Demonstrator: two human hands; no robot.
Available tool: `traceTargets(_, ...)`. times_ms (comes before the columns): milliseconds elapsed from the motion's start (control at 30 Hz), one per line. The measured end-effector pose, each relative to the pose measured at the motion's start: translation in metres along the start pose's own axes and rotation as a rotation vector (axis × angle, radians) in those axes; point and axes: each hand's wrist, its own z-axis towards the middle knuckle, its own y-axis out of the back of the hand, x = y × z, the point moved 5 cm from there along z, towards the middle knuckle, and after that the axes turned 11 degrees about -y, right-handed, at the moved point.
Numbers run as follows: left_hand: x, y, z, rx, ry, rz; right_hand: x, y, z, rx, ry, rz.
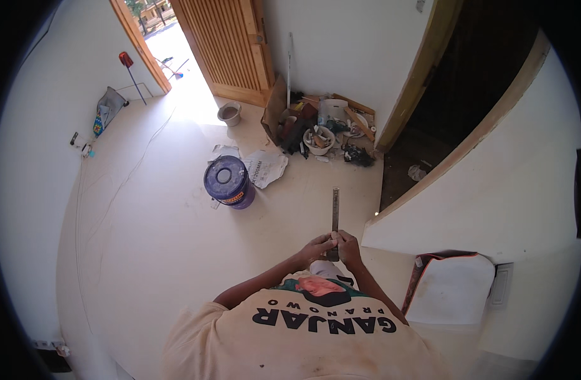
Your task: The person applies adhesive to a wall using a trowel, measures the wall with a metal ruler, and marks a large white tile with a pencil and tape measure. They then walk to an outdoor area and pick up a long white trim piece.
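Both hands meet low in the middle, in front of my light printed shirt. They hold a narrow grey metal ruler-like strip (335, 209) that points away from me, with a darker block at its near end. My left hand (316, 249) is closed at the left side of the block, its thumb near the strip's base. From the other side, my right hand (349, 249) grips the same piece, fingers bent around it. Whether the block and strip are one tool is too small to tell.
A lidded purple bucket (230, 182) stands ahead on the pale floor beside torn cardboard (268, 166). Farther off are a small pail (230, 114), a debris heap (322, 123) and an open wooden door (226, 50). A dark doorway opens right; a white padded item (452, 288) sits near the wall.
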Motion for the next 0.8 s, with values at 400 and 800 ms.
traceTargets(400, -0.138, 0.08, 0.263, 0.025, 0.095, -0.1, 0.148, 0.077, 0.245, -0.252, 0.086, -0.156)
traceTargets(800, -0.236, 0.09, 0.527, 0.341, 0.282, 0.11, 0.23, 0.199, 0.425, -0.664, 0.163, -0.029)
